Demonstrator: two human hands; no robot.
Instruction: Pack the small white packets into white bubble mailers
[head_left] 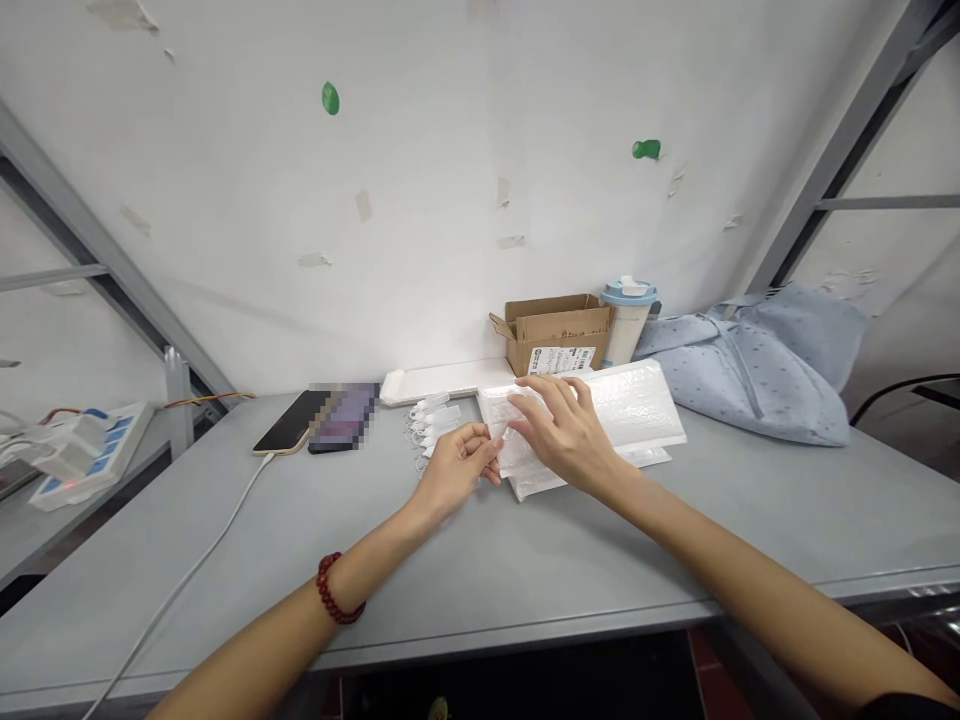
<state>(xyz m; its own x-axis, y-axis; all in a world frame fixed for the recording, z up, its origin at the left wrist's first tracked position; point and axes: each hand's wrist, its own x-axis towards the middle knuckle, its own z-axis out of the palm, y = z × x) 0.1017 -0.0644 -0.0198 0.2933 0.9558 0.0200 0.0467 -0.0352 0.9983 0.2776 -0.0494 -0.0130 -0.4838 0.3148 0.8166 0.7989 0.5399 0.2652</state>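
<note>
- Holding the left edge of the white padded mailer [637,410], the left hand [450,465] has its thumb and fingers drawn together; the exact contact at the fingertips is partly hidden.
- Right hand [566,430]: positioned over the left part of the mailer, fingers spread and loosely bent, thumb tip near the left fingertips. Contact with the surface cannot be confirmed.
- Mailer location: near the middle of the tabletop [525,580], lying over further white packaging [536,486] that projects below its lower edge.
- Beaded bracelet [330,592]: dark red, worn on the left wrist.
- Clear tags [441,420]: grouped just beyond the left hand, rings facing left.
- Flat white item [442,380]: beyond the tags, by the wall.
- Cardboard box [562,328]: behind the mailer, flaps open, label facing forward.
- Cup [626,330]: upright, blue lid fitted, immediately right of the box.
- Blue patterned fabric [750,380]: right of the cup, loosely gathered.
- Phone [289,422]: left of the tags, white cable [217,545] connected.
</note>
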